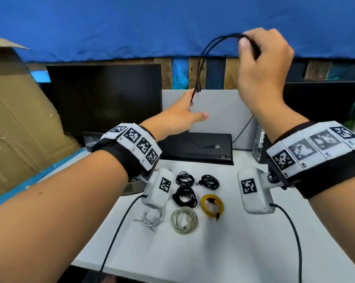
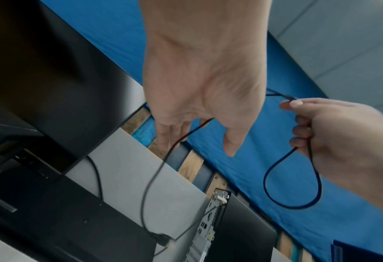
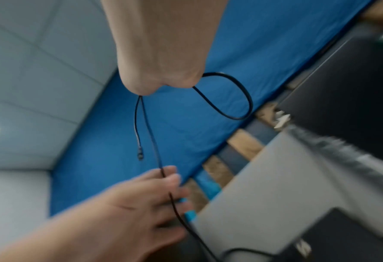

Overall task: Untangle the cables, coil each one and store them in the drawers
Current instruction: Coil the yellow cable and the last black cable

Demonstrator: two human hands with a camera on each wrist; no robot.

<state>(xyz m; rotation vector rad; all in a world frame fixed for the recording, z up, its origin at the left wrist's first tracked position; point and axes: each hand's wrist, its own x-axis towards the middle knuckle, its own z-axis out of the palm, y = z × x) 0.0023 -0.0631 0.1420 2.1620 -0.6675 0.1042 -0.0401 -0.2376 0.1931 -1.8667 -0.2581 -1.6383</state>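
Bare forearms, black wrist straps [image 1: 119, 158] with checkered marker tiles, white cabled camera boxes [image 1: 255, 190]

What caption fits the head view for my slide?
Right hand grips a looped black cable aloft, left hand guiding its strand, six coiled cables below.

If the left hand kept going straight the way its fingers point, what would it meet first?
The left hand points forward and up, with the black cable running past its fingers. Beyond that, probably the grey panel behind the desk; depth is unclear.
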